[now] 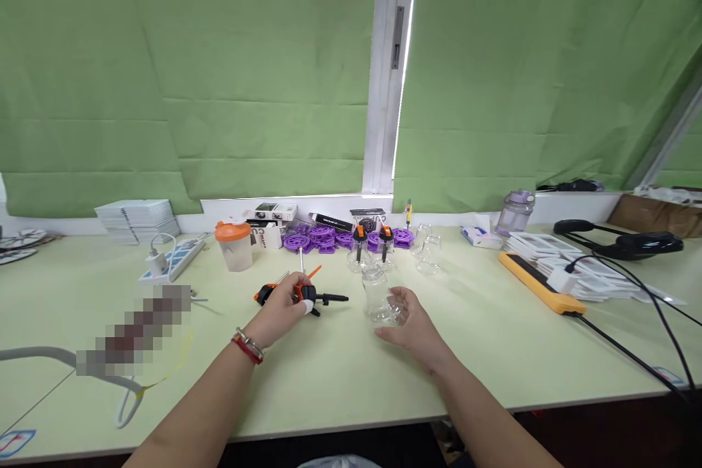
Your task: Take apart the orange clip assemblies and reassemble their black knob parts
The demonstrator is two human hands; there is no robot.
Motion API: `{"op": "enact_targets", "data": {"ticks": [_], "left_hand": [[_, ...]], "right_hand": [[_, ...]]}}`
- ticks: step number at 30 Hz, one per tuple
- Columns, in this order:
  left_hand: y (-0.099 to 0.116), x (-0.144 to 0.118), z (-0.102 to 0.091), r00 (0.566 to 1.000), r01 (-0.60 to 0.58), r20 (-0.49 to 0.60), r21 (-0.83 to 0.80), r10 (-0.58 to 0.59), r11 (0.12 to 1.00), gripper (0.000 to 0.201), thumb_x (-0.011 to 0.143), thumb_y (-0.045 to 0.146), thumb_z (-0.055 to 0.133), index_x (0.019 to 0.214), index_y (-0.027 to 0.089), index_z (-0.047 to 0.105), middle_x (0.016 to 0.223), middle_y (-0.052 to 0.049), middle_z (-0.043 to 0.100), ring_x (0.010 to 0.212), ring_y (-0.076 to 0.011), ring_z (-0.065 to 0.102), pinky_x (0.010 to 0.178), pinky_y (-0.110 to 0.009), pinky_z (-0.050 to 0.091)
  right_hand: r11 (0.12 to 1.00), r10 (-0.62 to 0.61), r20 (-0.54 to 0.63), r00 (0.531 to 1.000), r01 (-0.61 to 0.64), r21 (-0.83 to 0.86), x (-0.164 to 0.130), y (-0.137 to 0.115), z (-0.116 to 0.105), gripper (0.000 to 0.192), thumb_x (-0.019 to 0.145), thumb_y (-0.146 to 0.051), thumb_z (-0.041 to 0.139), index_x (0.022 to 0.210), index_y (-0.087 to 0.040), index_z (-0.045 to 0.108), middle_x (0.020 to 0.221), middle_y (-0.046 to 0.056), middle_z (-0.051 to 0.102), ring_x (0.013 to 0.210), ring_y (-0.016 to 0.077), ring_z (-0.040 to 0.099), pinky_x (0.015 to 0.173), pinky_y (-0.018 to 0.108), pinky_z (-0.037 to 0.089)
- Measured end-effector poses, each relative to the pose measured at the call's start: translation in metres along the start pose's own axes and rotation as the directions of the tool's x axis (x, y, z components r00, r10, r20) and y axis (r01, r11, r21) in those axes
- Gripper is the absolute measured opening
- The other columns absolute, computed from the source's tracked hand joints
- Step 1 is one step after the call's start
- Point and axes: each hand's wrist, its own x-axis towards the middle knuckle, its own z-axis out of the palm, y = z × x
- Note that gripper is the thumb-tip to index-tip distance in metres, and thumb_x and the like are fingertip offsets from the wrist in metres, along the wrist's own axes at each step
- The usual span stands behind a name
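My left hand is closed around a black-and-orange bottle top, close to the table. Beneath and beside those fingers lie more black and orange pieces; how many is partly hidden by the hand. A thin black stem points right from this cluster. My right hand has its fingers and thumb around the lower part of a clear glass bottle, which looks open at the top. Behind it stand two clear glass bottles with black-and-orange tops.
Clear glass pieces and purple plastic parts line the back by small boxes. A cup with an orange lid stands left, near a power strip. An orange power strip and white stacked cards lie right.
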Motion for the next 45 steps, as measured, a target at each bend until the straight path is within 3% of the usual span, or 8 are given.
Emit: {"op": "enact_targets", "data": {"ticks": [3, 7, 14, 21, 26, 34, 41, 45], "left_hand": [[-0.002, -0.013, 0.001, 0.999, 0.035, -0.020, -0.232, -0.040, 0.972, 0.028, 0.071, 0.021, 0.054, 0.097, 0.021, 0.048, 0.090, -0.003, 0.054, 0.078, -0.0162, 0.054, 0.069, -0.030, 0.044], [-0.015, -0.017, 0.001, 0.994, 0.052, -0.070, -0.378, -0.084, 0.924, 0.030, 0.067, 0.021, 0.059, 0.095, 0.020, 0.049, 0.093, -0.005, 0.057, 0.081, -0.0186, 0.057, 0.077, -0.037, 0.045], [-0.017, -0.017, -0.003, 0.985, 0.040, -0.119, -0.553, -0.126, 0.832, 0.029, 0.064, 0.019, 0.063, 0.089, 0.020, 0.050, 0.090, -0.003, 0.058, 0.076, -0.0180, 0.061, 0.079, -0.040, 0.047], [-0.021, -0.016, -0.003, 0.984, 0.051, -0.116, -0.556, -0.138, 0.830, 0.029, 0.063, 0.016, 0.063, 0.089, 0.020, 0.051, 0.093, -0.003, 0.058, 0.079, -0.0186, 0.061, 0.079, -0.041, 0.048], [-0.019, -0.016, -0.005, 0.980, 0.044, -0.137, -0.555, -0.143, 0.830, 0.030, 0.063, 0.021, 0.063, 0.089, 0.019, 0.050, 0.094, -0.005, 0.059, 0.082, -0.0203, 0.061, 0.079, -0.043, 0.049], [-0.023, -0.016, 0.010, 0.997, 0.073, 0.055, -0.447, -0.055, 0.892, 0.032, 0.068, 0.026, 0.065, 0.094, 0.021, 0.048, 0.091, -0.006, 0.062, 0.086, -0.0212, 0.060, 0.080, -0.040, 0.045], [-0.021, -0.013, 0.023, 0.990, 0.072, 0.143, -0.411, -0.013, 0.909, 0.030, 0.071, 0.028, 0.066, 0.094, 0.020, 0.049, 0.095, -0.006, 0.060, 0.089, -0.0187, 0.058, 0.081, -0.033, 0.043], [-0.022, -0.011, 0.027, 0.990, 0.071, 0.136, -0.394, -0.018, 0.916, 0.031, 0.071, 0.029, 0.067, 0.094, 0.020, 0.050, 0.095, -0.007, 0.061, 0.087, -0.0178, 0.058, 0.080, -0.032, 0.043]], "right_hand": [[0.994, -0.050, 0.007, 0.999, 0.051, -0.097, 0.007, 0.000, -0.011, 0.075, 0.050, -0.023, 0.074, 0.118, -0.024, 0.041, 0.130, 0.011, 0.044, 0.124, 0.0253, 0.039, 0.093, 0.036, 0.041], [0.966, -0.119, 0.075, 0.990, 0.132, -0.220, 0.014, -0.007, -0.022, 0.072, 0.052, -0.016, 0.069, 0.119, -0.026, 0.044, 0.126, 0.008, 0.047, 0.123, 0.0254, 0.039, 0.094, 0.038, 0.039], [0.978, -0.120, 0.135, 0.983, 0.141, -0.156, 0.014, 0.006, -0.018, 0.078, 0.051, -0.013, 0.067, 0.125, -0.025, 0.044, 0.123, 0.008, 0.048, 0.110, 0.0237, 0.049, 0.089, 0.036, 0.043], [0.985, -0.057, 0.190, 0.980, 0.086, -0.147, 0.014, 0.010, -0.019, 0.079, 0.054, -0.012, 0.064, 0.127, -0.027, 0.040, 0.130, 0.009, 0.041, 0.099, 0.0214, 0.055, 0.077, 0.031, 0.049], [0.959, -0.169, 0.133, 0.977, 0.194, -0.205, 0.014, 0.010, -0.018, 0.074, 0.054, -0.008, 0.059, 0.123, -0.028, 0.045, 0.128, 0.006, 0.040, 0.116, 0.0226, 0.043, 0.091, 0.034, 0.042], [0.939, -0.252, 0.239, 0.938, 0.297, -0.172, 0.006, 0.004, -0.006, 0.073, 0.054, -0.007, 0.058, 0.122, -0.030, 0.047, 0.131, 0.003, 0.037, 0.122, 0.0215, 0.037, 0.098, 0.036, 0.037], [0.930, -0.274, 0.297, 0.915, 0.331, -0.159, 0.006, 0.002, -0.001, 0.073, 0.057, -0.008, 0.061, 0.124, -0.031, 0.045, 0.133, 0.003, 0.036, 0.122, 0.0208, 0.037, 0.101, 0.037, 0.035], [0.954, -0.222, 0.269, 0.937, 0.266, -0.138, 0.009, 0.006, 0.003, 0.077, 0.058, -0.011, 0.063, 0.128, -0.030, 0.039, 0.133, 0.004, 0.038, 0.122, 0.0224, 0.039, 0.101, 0.039, 0.034]]}}
